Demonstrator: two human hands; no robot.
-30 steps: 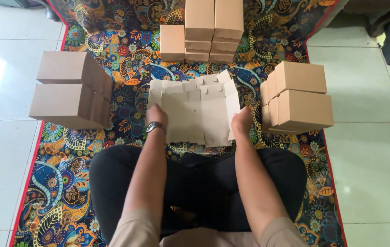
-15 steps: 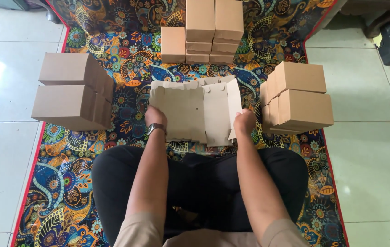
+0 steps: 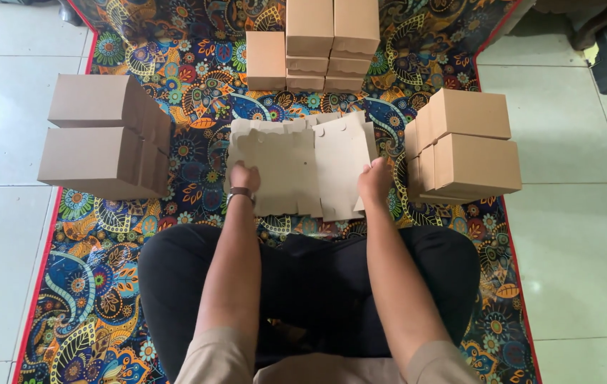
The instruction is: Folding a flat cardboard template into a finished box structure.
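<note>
Both hands grasp my flat cardboard blank (image 3: 296, 167) on the rug (image 3: 196, 185): left hand (image 3: 244, 176) pinching its near-left edge, right hand (image 3: 375, 178) its near-right; long axis runs side-to-side between them.

Seated person seen from above: bare forearms emerging from short beige sleeves (image 3: 225, 355), a dark-strapped wristwatch (image 3: 241, 192) on the wrist of the left hand (image 3: 244, 176), the right hand (image 3: 374, 179) without any ornament, and black trousers (image 3: 317, 284) covering the crossed legs.
</note>
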